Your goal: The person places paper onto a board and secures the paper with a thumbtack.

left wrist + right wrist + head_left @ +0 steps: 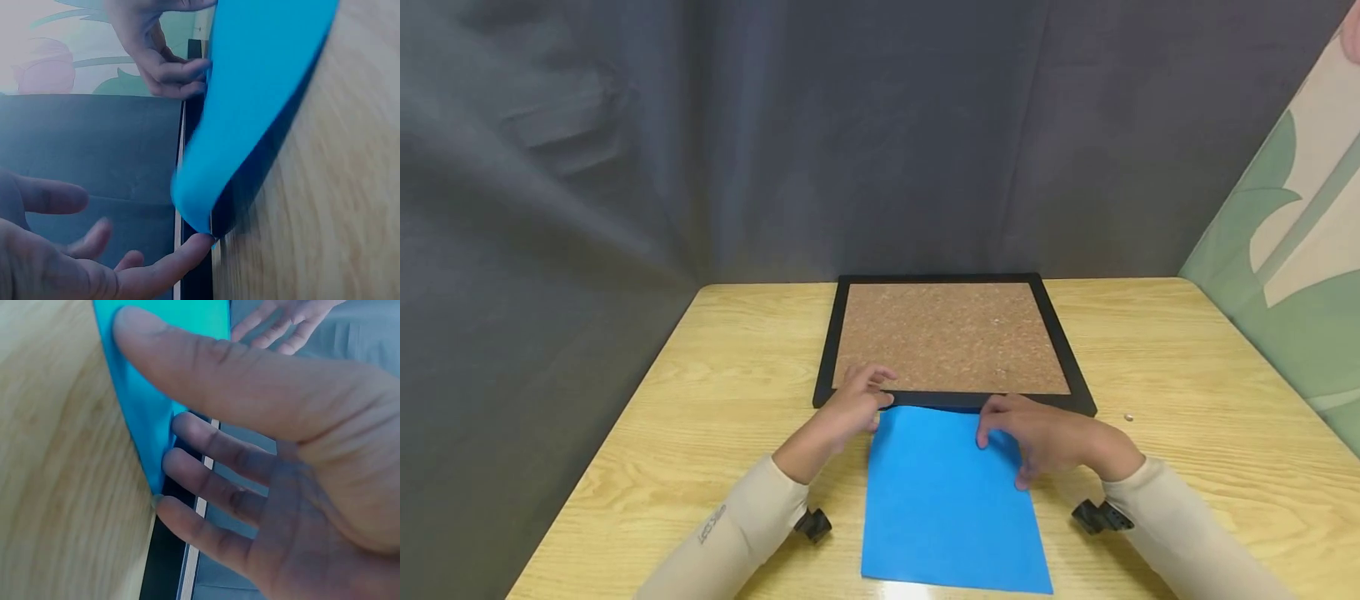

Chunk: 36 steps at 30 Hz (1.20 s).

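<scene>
A blue sheet (955, 508) lies on the table, its far edge meeting the near side of a black-framed cork board (955, 337). In the left wrist view its left side bows up, with a dark shadow beneath. My left hand (853, 404) is at the far left corner. One extended fingertip (201, 240) touches that corner while the other fingers stand apart from the sheet. Over the far right corner my right hand (1048, 433) arches. Its thumb (140, 322) rests on the blue surface, and the other fingertips (178, 462) touch the far edge beside the board's frame.
A small shiny object (1128, 417) lies on the table (1210, 417) right of the board. Behind the table hangs a dark grey curtain (880, 142), which also covers the left side. A patterned cloth (1300, 250) borders the right side.
</scene>
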Tool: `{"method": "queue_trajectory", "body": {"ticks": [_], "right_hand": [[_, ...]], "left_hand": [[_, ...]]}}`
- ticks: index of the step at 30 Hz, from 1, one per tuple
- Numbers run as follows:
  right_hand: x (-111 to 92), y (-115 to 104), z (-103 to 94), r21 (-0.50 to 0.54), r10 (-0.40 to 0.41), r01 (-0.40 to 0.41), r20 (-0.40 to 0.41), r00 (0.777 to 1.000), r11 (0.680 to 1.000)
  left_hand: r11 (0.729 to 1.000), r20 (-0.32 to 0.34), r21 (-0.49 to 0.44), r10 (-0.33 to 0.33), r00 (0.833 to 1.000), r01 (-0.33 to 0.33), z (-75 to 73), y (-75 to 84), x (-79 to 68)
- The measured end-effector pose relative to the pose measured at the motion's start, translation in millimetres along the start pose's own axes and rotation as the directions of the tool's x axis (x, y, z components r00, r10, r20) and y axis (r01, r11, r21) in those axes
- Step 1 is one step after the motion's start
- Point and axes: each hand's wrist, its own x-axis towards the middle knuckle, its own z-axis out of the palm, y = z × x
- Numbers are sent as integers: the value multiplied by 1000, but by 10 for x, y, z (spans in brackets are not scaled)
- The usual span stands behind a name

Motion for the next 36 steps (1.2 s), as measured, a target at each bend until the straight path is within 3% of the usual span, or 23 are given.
{"method": "queue_trajectory", "body": {"ticks": [5,9,19,27,32,36], "right_hand": [[5,8,-3,-7,-6,6,-1,1000,1000],[18,10,-10,-15,-8,8,0,1000,1000],[25,2,5,-20,0,0,2,1000,1000],[26,16,27,-21,9,-9,5,1000,1000],[21,14,20,-25,11,-11,1,1000,1000],[14,16,18,-29,16,-16,-5,1000,999]], "left_hand": [[986,-7,-155,-60,998,58,-5,35,17],[980,9,-190,-61,998,62,-30,51,2],[989,81,-120,-79,994,88,-39,-2,-5],[975,115,-184,-104,988,124,-30,-28,-9],[979,209,-147,-107,972,139,3,-52,-10],[993,274,-64,-78,959,99,32,-60,-5]]}}
